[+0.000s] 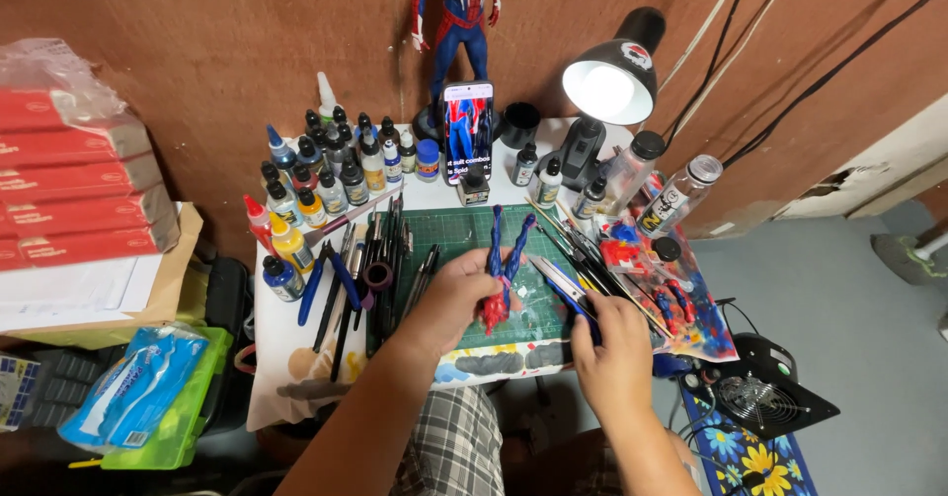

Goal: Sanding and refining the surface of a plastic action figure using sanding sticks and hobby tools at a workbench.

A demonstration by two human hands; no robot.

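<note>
Green mat (464, 234) centre free; paint bottles (326, 175) behind, brushes (380, 259) left, lamp (612, 81) right.

Hobby painting desk: paint bottles (326, 175), brushes (385, 259)

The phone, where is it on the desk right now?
In the head view the phone stands upright at the back middle of the desk, left of the lit desk lamp, right of the paint bottles and behind the green cutting mat.

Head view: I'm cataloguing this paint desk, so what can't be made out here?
- Right hand: its fingers cover the blue-handled tool, so the tool's kind is unclear.
- Figure part: left hand hides its red lower end.
- Standing figure: head cut off by the top edge.
- Paint bottles: labels too small.
</note>
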